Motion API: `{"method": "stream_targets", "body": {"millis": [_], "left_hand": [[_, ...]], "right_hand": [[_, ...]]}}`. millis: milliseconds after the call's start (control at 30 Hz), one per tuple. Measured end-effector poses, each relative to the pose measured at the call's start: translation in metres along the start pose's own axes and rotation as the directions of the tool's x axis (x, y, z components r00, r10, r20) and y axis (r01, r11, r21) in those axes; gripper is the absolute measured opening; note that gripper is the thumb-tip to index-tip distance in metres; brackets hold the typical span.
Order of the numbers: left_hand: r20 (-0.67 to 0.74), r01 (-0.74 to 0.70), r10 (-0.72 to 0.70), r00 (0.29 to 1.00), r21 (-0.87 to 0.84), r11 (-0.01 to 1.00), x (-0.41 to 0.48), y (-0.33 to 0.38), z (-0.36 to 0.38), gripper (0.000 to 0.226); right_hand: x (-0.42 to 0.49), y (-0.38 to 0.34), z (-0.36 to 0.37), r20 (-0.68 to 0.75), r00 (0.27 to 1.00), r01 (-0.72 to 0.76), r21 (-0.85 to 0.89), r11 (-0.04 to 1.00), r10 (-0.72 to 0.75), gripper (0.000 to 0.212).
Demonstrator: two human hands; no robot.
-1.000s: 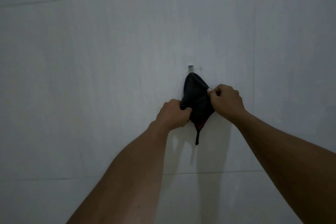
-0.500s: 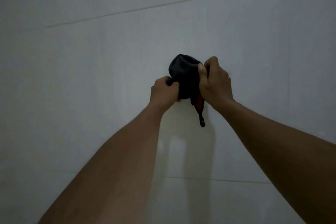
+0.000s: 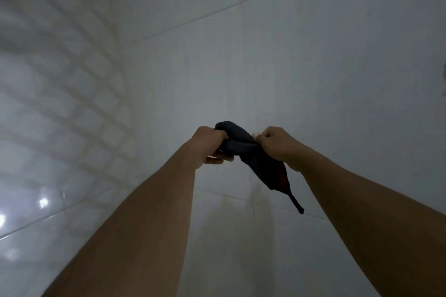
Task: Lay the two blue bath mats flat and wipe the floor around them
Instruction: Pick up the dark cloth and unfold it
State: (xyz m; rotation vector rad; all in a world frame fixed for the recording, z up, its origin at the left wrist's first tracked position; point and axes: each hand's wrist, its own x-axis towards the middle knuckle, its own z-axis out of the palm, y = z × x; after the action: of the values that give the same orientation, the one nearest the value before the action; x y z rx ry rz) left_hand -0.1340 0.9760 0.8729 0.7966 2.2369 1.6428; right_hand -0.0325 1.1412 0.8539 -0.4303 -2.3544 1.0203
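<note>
Head view showed the left hand (image 3: 208, 146) with its fingers curled round one end of a dark cloth (image 3: 243, 144). The right hand (image 3: 277, 143) was closed into a fist and pinched the other end between thumb and fingers. The cloth was bunched between the two hands, held up in the air at arm's length. A fold with a dull red patch hung below the right wrist and ended in a thin loop (image 3: 295, 202). Behind it stood a pale tiled wall (image 3: 313, 55), which met a second wall at a corner on the left. Neither the mats nor the floor were in sight, so I cannot tell how they lay.

By my reading, this was the fetching of the wiping cloth, an early step before any wiping. The next move seemingly called for shaking the cloth open or folding it into a pad. Then the person would turn and bend down to the floor where the mats lie.

One second earlier the cloth hung from a small hook on the wall, with both hands at its sides. Half a second earlier it was lifted and bunched over where the hook had been. Now it was off the hook, which was out of view. The hands sat lower and further apart, and the camera had swung to show the corner.
</note>
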Motion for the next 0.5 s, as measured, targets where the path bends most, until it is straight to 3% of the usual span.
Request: {"method": "stream_targets", "body": {"millis": [200, 400, 500], "left_hand": [[-0.244, 0.172, -0.174, 0.954, -0.029, 0.985, -0.011, -0.031, -0.066, 0.016], [-0.47, 0.247, -0.248, 0.847, -0.065, 0.967, -0.041, -0.074, -0.139, 0.011], [-0.612, 0.29, -0.273, 0.743, -0.074, 0.954, -0.072, -0.097, -0.175, 0.005]], "right_hand": [[0.031, -0.023, 0.07, 0.357, 0.93, -0.132, 0.103, 0.986, 0.087, 0.061], [0.052, -0.047, 0.137, 0.553, 0.832, -0.057, 0.163, 0.985, -0.044, 0.016], [0.055, -0.069, 0.175, 0.636, 0.76, 0.024, 0.181, 0.983, -0.136, 0.009]]}}
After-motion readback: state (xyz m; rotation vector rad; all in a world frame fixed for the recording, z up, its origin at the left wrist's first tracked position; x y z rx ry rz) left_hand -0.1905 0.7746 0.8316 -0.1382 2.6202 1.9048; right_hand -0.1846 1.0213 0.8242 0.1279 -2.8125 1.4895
